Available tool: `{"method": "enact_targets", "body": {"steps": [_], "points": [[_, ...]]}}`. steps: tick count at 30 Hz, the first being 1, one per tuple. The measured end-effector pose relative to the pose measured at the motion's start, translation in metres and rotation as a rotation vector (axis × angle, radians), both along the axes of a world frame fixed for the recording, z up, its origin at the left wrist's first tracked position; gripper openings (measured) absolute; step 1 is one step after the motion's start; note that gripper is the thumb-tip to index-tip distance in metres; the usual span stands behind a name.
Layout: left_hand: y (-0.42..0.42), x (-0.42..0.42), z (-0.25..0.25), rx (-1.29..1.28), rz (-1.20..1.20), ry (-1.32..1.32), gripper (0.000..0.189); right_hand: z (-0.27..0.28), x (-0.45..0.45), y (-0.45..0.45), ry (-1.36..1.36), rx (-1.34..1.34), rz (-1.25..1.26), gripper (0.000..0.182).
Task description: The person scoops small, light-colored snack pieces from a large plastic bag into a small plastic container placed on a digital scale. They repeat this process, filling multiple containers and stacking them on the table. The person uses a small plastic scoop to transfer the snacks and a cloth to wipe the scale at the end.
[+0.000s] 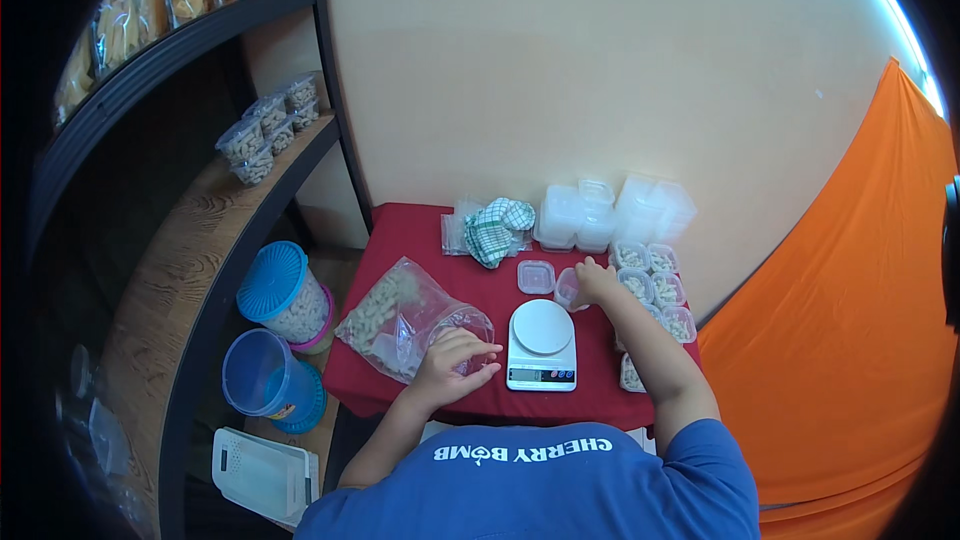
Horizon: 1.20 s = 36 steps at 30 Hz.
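My right hand (595, 283) grips a small clear plastic tub (567, 286) behind the white kitchen scale (542, 349). Its far fingers are partly hidden. The scale's round platform (542, 326) bears nothing, and its display is lit. A square clear lid or shallow tub (535, 277) lies just left of the gripped tub. Over the mouth of a large clear plastic bag (405, 322), my left hand (454, 366) is held with fingers apart and nothing in it. Pale greenish-white, short stick-like pieces (386, 304) fill part of the bag.
Filled tubs (636, 286) line the right side, beside my right forearm. Stacked translucent containers (566, 216) and a checked cloth (495, 229) sit at the back of the red-covered table (480, 405). Left are a shelf (202, 225), a blue-lidded canister (285, 292) and a blue tub (259, 375).
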<state>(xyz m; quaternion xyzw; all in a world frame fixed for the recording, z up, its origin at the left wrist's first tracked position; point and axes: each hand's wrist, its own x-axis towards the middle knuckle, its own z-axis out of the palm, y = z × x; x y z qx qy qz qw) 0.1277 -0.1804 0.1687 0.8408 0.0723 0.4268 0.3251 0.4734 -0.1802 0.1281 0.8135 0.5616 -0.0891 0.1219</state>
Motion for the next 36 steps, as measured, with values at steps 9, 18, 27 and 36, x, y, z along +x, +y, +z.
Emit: {"method": "enact_targets", "body": {"steps": [9, 18, 27, 36], "points": [[-0.006, 0.008, -0.001, 0.025, -0.014, 0.040, 0.023, 0.010, 0.001, 0.003, 0.030, -0.058, 0.020, 0.087], [-0.012, 0.020, -0.007, 0.032, -0.059, 0.088, 0.020, 0.007, -0.018, 0.004, -0.107, -0.043, 0.217, 0.086], [-0.016, 0.020, -0.012, 0.034, -0.064, 0.137, 0.021, -0.001, -0.021, 0.001, -0.201, -0.025, 0.230, 0.079], [-0.023, 0.013, -0.012, 0.041, -0.034, 0.135, 0.021, -0.003, -0.015, -0.006, -0.191, 0.056, 0.252, 0.086]]}}
